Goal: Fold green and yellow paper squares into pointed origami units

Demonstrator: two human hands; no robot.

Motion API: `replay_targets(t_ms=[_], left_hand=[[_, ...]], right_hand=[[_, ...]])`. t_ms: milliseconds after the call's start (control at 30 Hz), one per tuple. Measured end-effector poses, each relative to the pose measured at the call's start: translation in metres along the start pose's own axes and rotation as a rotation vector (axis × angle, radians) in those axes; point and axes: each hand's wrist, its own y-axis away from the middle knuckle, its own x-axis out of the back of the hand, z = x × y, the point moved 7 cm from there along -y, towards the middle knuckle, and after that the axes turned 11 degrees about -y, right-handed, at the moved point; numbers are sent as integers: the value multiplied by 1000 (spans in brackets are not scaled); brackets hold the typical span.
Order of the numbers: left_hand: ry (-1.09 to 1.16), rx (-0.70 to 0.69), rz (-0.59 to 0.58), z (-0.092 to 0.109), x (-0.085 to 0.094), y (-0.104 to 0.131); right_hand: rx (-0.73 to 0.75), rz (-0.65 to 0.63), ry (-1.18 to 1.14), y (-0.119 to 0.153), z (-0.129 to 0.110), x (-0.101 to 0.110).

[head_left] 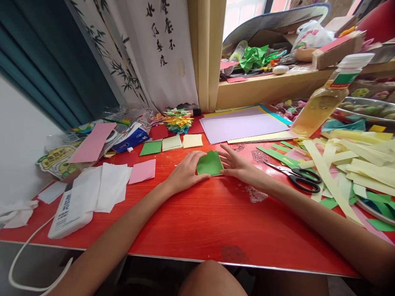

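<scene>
Hands fill the middle of my head view, both over the red table (pixel 179 222), well in from its near edge. I have the left hand (pixel 187 170) grasping a small stack of green paper squares (pixel 210 163) by its left side, thumb along the near edge of the stack. My right hand (pixel 237 164) is loosely spread, fingers parted, its lower fingers touching the right edge of that stack; I cannot tell how firmly it presses. Toward the table's far-left corner I see a pink paper square (pixel 142 171) and, beyond it, a row made of a green paper square (pixel 150 148) and two cream paper piles (pixel 177 142). A multicoloured folded-paper cluster (pixel 177 123) stands behind that row, near the far edge. Lilac paper sheets (pixel 243 123) lie along the far edge, right of centre. On the right side, just beyond my right forearm, black-handled scissors (pixel 298 176) point toward the far-left corner, their handles beside loose pale-yellow paper strips (pixel 327 176) heaped toward the right edge. A bottle of amber liquid (pixel 324 102) stands near the far-right corner. Near the left edge, white tissues (pixel 112 185) partly cover a white pack with blue print (pixel 66 213).
</scene>
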Motion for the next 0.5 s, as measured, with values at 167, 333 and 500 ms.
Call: replay_targets(t_ms=[167,333,500], left_hand=[[-8,15,-2,-4,-2,0],[4,13,70,-5,2,-1],[22,92,210,-9,15,0]], right_hand=[[115,-51,428,2,-8,0],[189,-30,629,1,-9,-4],[196,-25,732,-1,-3,-8]])
